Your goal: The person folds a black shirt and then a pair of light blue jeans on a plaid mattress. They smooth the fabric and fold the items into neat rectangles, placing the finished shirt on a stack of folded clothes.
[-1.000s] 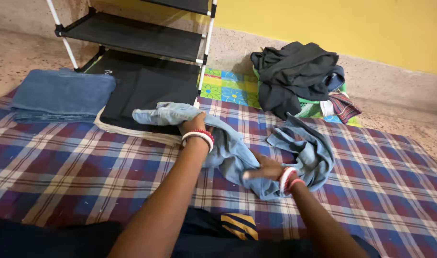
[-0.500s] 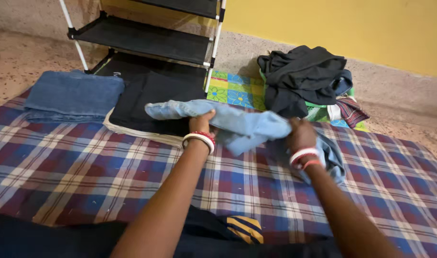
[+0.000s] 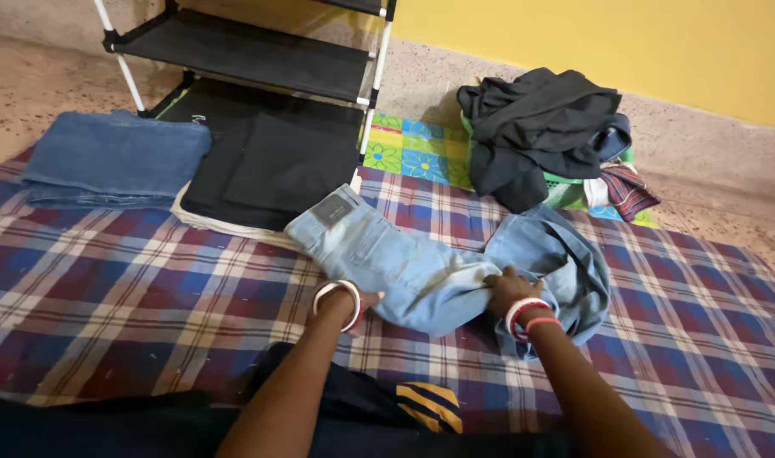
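My left hand (image 3: pixel 354 304) presses flat and open on the light blue jeans (image 3: pixel 404 263) lying on the checked mat (image 3: pixel 133 288), my right hand (image 3: pixel 508 293) grips them, their grey patch (image 3: pixel 331 209) beside the black folded cloth (image 3: pixel 269 170).

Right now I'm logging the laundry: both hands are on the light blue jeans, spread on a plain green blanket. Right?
Not quite. In the head view both hands, left hand and right hand, are on the light blue jeans, but the blanket is plaid, not plain green.
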